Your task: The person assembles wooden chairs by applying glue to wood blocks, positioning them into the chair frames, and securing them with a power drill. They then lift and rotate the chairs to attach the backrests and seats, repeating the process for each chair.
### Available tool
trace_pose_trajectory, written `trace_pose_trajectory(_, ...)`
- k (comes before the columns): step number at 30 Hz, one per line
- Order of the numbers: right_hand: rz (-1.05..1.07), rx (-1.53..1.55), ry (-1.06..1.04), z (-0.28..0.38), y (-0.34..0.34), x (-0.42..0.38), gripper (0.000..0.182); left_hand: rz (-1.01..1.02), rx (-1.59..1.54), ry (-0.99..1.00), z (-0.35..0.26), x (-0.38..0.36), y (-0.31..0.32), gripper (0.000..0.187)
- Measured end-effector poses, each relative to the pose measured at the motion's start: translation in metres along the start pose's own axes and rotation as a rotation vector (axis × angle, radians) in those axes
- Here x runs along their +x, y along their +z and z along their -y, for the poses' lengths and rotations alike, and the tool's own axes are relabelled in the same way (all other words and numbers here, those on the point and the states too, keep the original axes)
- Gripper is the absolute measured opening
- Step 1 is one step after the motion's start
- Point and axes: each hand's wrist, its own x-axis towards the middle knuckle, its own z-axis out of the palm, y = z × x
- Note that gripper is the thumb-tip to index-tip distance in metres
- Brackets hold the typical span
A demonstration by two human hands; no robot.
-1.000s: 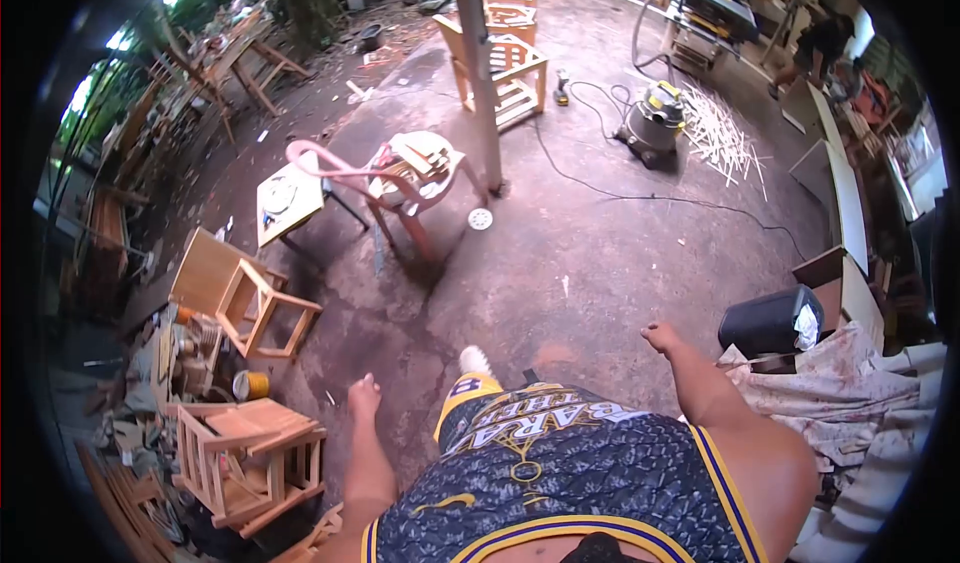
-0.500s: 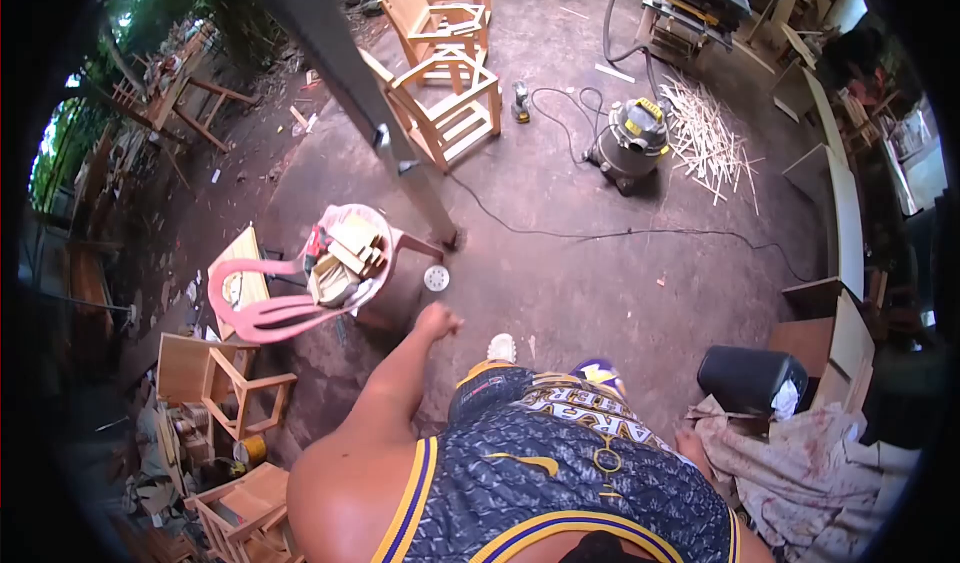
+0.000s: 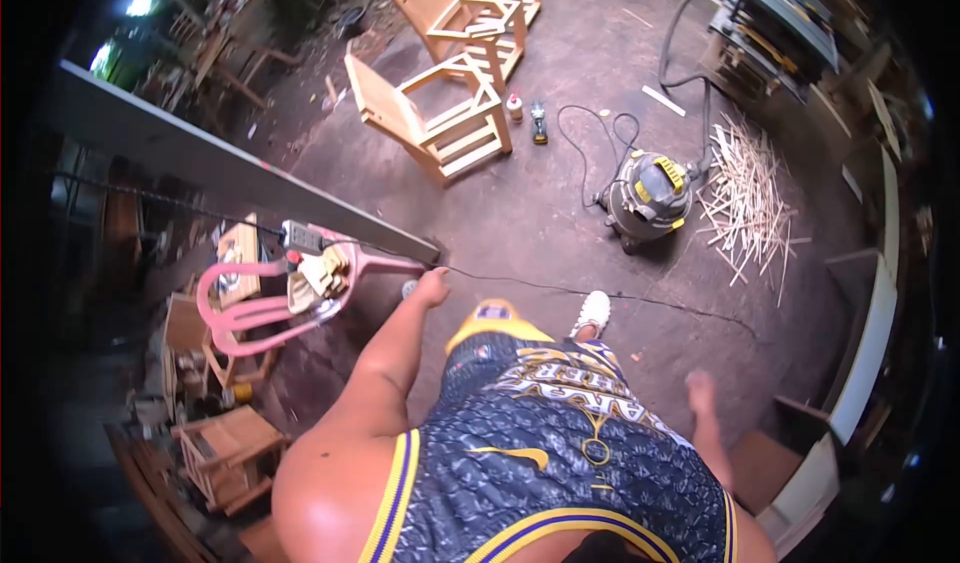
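My left hand (image 3: 432, 289) hangs beside the pink plastic chair (image 3: 375, 262), close to one of its legs. Its fingers look loosely bent and apart, and nothing shows in them. Just left of it, a small white disc (image 3: 409, 289) on the floor is partly hidden. On the chair seat lie several wood offcuts (image 3: 325, 271). My right hand (image 3: 699, 390) is out at my right side above the floor, smeared by motion, so its fingers cannot be made out. A white shoe (image 3: 592, 313) shows ahead of my body.
A slanting grey post (image 3: 250, 168) stands behind the pink chair. A black cord (image 3: 530, 283) crosses the floor ahead. Beyond are wooden chair frames (image 3: 455, 113), a cordless drill (image 3: 539, 123), a shop vacuum (image 3: 648, 198), a pile of thin wood strips (image 3: 745, 198) and a machine (image 3: 770, 33).
My view has swung and moved forward; the vacuum and chair frames sit nearer. My right hand has come out from my side. The white shoe on the right has stepped ahead.
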Motion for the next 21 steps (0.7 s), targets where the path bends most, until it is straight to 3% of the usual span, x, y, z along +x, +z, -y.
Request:
trace_pose_trajectory(1,-0.131,0.309,-0.08,-0.014,-0.022,0.08,0.017,0.043,-0.073,-0.027,-0.016,-0.025,-0.017,0.053)
trace_pose_trajectory(2,-0.232,0.268,-0.14,0.01,-0.066,0.138,0.017,0.03,-0.094,-0.047,-0.027,-0.038,-0.028,0.053)
trace_pose_trajectory(5,-0.231,0.629,-0.059,0.11,-0.159,0.256,0.019,-0.053,-0.179,-0.171,-0.03,-0.055,-0.038,0.051)
trace_pose_trajectory(6,-0.215,0.616,-0.084,0.132,-0.166,0.285,0.019,-0.084,-0.225,-0.22,-0.022,-0.052,-0.035,0.051)
trace_pose_trajectory(8,-0.386,0.214,-0.405,0.175,-0.167,0.323,0.018,-0.117,-0.295,-0.289,-0.025,-0.048,-0.033,0.052)
trace_pose_trajectory(10,-0.213,0.253,-0.352,0.21,-0.14,0.341,0.019,-0.168,-0.322,-0.348,-0.036,-0.031,-0.049,0.05)
trace_pose_trajectory(12,-0.152,0.272,-0.415,0.245,-0.102,0.335,0.023,-0.244,-0.38,-0.324,-0.048,0.002,-0.064,0.048)
trace_pose_trajectory(14,-0.049,0.23,-0.352,0.294,-0.083,0.32,0.03,-0.353,-0.582,-0.259,-0.055,0.052,-0.091,0.045)
trace_pose_trajectory(16,0.005,0.208,-0.298,0.327,-0.062,0.328,0.034,-0.547,-0.513,-0.214,-0.032,0.133,-0.114,0.042)
trace_pose_trajectory(18,0.069,0.144,-0.236,0.359,-0.049,0.353,0.038,-0.789,-0.42,-0.131,-0.022,0.206,-0.166,0.043)
trace_pose_trajectory(21,0.068,-0.065,-0.206,0.385,-0.028,0.404,0.033,-0.959,-0.387,-0.225,-0.013,0.301,-0.266,0.046)
